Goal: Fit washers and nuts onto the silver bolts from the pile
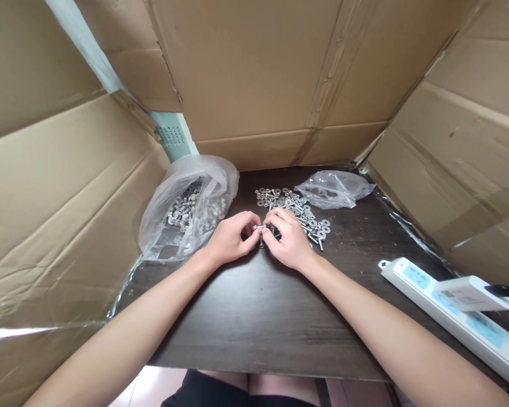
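Over the middle of the dark table, my left hand [234,236] and my right hand [287,237] meet fingertip to fingertip. A small metal bolt [259,226] lies sideways between them, pinched at both ends. Whether a nut or washer sits on it is too small to make out. Another bolt [262,242] shows just below the fingers. Behind and beside my right hand spreads a loose pile of bolts, washers and nuts [307,217]. To the left of my left hand stands an open clear plastic bag [156,226] with many small metal fasteners [185,212] inside.
A crumpled clear bag [337,189] lies at the back right. A white power strip [432,299] with a plugged-in adapter [473,293] runs along the right side. Cardboard walls [271,73] enclose the dark table [254,316] at the back and both sides.
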Available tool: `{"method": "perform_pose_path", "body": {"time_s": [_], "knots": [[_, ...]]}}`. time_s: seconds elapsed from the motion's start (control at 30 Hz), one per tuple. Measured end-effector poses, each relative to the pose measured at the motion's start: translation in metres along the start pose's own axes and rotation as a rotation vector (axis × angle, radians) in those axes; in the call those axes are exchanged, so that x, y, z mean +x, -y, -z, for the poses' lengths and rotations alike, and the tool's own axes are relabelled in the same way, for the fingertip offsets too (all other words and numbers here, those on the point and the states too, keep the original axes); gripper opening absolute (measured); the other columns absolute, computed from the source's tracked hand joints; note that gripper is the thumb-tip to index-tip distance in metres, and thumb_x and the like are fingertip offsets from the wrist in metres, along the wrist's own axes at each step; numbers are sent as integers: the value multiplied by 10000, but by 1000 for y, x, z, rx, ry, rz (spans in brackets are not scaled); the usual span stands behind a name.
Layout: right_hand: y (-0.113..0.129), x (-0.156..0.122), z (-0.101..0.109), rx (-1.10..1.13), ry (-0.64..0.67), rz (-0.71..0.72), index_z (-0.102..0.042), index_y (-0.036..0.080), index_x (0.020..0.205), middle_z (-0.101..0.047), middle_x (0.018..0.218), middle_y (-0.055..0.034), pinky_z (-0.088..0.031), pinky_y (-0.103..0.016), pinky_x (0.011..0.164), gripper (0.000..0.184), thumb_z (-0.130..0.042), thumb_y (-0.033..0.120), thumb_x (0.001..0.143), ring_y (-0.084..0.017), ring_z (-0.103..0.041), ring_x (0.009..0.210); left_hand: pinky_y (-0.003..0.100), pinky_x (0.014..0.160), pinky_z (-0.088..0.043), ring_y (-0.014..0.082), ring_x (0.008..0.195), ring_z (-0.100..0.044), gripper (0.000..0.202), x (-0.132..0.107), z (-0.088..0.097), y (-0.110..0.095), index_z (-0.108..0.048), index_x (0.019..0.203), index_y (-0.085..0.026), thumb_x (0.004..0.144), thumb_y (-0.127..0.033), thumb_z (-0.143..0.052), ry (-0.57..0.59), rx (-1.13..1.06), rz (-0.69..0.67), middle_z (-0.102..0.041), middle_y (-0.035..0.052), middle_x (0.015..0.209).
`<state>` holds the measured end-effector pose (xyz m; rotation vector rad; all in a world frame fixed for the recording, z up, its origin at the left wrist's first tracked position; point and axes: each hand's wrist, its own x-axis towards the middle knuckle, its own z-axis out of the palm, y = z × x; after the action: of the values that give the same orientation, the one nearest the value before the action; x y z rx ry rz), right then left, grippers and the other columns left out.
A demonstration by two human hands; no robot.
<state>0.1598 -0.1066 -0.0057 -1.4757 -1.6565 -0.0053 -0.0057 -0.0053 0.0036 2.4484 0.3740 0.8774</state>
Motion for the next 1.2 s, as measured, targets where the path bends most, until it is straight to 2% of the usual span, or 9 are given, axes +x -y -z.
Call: {"method": "perform_pose_path", "body": {"time_s": [0.13, 0.33, 0.6, 0.87, 1.2], "knots": [[0, 1, 1, 7, 26, 5, -550, 221, 775, -617, 924, -74, -480, -429, 850, 224, -520, 276, 990, -232, -573, 892, 265, 668, -497, 134, 676, -621, 74, 0, 0, 0, -610, 986, -195, 947, -256, -599, -3, 9, -14, -644, 4, 830], [1, 0, 1, 1, 51, 39, -541, 208, 729, -617, 918, -69, -468, -423, 815, 270, -549, 288, 987, -221, -553, 861, 259, 665, -491, 129, 679, -616, 79, 0, 0, 2, -606, 998, -192, 927, -226, -605, -18, 4, 0, -650, -1, 836], [4, -1, 1, -27, 60, 74, -571, 211, 738, -626, 935, -74, -469, -425, 819, 241, -545, 255, 974, -229, -557, 873, 255, 668, -498, 128, 687, -610, 78, 0, 0, 3, -607, 1003, -191, 955, -253, -604, -24, -5, 21, -646, 0, 832], [3, -1, 0, -8, 15, 32, -525, 227, 802, -617, 952, -79, -496, -436, 857, 146, -569, 246, 939, -247, -585, 916, 246, 647, -505, 127, 668, -606, 71, 1, 0, 2, -602, 988, -195, 954, -257, -604, -44, -9, 19, -644, -1, 812], [4, 0, 2, -1, 16, 18, -533, 226, 892, -611, 1001, -92, -495, -456, 893, 40, -568, 228, 911, -269, -590, 974, 266, 665, -491, 133, 678, -617, 72, 0, 0, -1, -611, 988, -196, 948, -254, -598, -9, -3, 3, -652, 5, 839]]}}
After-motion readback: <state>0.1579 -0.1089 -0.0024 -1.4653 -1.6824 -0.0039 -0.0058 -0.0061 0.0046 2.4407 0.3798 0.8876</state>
